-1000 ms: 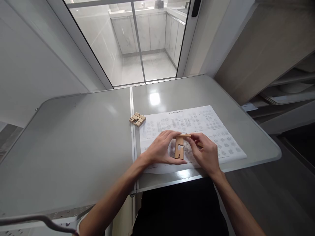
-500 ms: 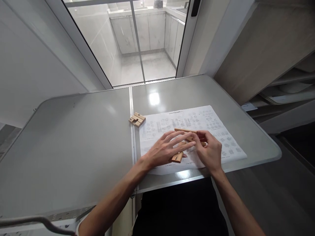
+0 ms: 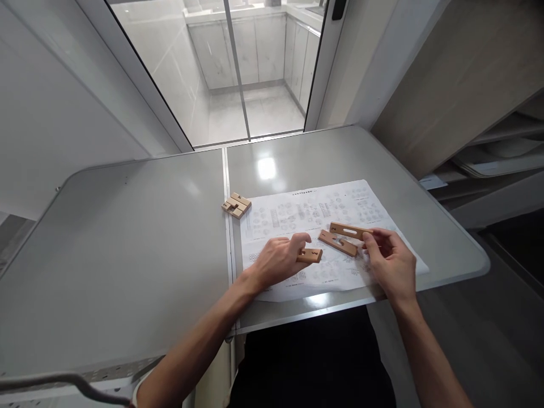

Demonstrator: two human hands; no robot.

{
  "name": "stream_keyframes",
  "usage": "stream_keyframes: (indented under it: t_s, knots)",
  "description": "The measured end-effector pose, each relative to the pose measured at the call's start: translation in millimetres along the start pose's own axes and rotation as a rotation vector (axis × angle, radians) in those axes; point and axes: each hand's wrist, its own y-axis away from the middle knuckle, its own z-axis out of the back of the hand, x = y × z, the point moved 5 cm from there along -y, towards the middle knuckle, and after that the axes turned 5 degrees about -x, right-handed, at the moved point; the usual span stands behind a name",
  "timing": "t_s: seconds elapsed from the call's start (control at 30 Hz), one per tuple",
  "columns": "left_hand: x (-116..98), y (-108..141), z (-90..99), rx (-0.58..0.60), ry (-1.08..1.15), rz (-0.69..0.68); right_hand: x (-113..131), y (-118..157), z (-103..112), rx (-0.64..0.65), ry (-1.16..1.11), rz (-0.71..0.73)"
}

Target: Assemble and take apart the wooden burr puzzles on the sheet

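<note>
In the head view, the L hand (image 3: 278,262) is shut round a wood pc. w/ a dark mark (image 3: 312,256), over the near-left part of the printed sheet (image 3: 382,226). The R hand (image 3: 393,263) pinches one end of a slotted pc. (image 3: 349,231), over the right part of the sheet; can't tell if that pc. touches the paper.

Best to hold each pc. by its end, nice & soft, so fingers don't hide the cuts. The slotted pc. should be kept flat & slow, as it's v. near the notched pc. (image 3: 338,243) & a bump could push that one. A light pinch is prob. enough, & too hard a squeeze might tip it. Wrists should stay up a bit, so the sheet doesn't crease.

The slotted pc. is brown, long & thin, w/ a long hole & a mark at its far end from the hand. The notched pc. is redder, w/ a gap in its middle, lying at a slant on the sheet, btwn. both hands. The paler wood pcs. (image 3: 237,205) sit together on the worktop (image 3: 148,226), by the sheet's far-left corner.
</note>
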Motion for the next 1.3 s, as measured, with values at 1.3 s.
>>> stream_keyframes:
  t_s: [1.3]
  knots:
    - [-23, -70, -53.8, 0.198, -0.11, -0.053, 20, -2, -18, 0.249, 0.161, 0.305]
